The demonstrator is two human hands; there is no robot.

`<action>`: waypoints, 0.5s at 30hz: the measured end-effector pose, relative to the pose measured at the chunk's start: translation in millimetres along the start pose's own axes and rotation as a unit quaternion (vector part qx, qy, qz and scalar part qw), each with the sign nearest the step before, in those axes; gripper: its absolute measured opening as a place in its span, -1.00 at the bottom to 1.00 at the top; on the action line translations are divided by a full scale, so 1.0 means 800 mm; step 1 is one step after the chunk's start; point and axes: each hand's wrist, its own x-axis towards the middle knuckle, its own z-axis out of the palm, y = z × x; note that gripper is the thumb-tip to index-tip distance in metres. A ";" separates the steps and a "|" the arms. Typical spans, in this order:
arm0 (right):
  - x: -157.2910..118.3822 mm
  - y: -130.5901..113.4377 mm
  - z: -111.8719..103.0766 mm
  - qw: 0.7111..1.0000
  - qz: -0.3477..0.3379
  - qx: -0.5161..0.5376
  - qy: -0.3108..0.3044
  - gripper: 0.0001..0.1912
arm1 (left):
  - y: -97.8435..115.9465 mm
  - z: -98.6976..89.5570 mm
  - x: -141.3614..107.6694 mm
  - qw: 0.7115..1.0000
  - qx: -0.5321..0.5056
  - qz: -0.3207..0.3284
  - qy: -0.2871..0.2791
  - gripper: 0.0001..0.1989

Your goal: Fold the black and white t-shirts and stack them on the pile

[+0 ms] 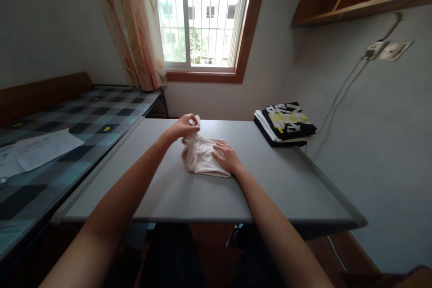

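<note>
A cream-coloured piece of cloth [207, 157], probably a garment, lies partly folded on the grey-white table [151, 193]. My left hand [186, 127] pinches its left part and holds it raised above the tabletop, so that side hangs in loose creases. Flat on the cloth's right side rests my right hand [227, 156], palm down with the fingers stretched out. The exact kind of garment cannot be made out from its folded shape.
A stack of folded clothes [285, 123], black and white with a printed top piece, sits at the table's back right. To the left is a bed with a checked cover [101, 117] and papers [43, 150]. A cable [340, 90] hangs along the right wall.
</note>
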 end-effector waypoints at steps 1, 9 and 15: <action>0.001 0.002 -0.002 0.999 0.012 0.032 0.021 -0.55 | 0.013 0.016 0.002 0.997 -0.019 0.024 -0.066 -0.68; 0.004 0.011 -0.012 0.969 0.137 0.195 0.058 -0.30 | -0.048 0.076 0.002 0.989 0.019 0.149 0.001 -0.71; 0.012 -0.015 -0.008 0.981 0.190 0.040 0.033 -0.45 | -0.127 0.087 -0.009 0.986 0.056 0.092 0.129 -0.65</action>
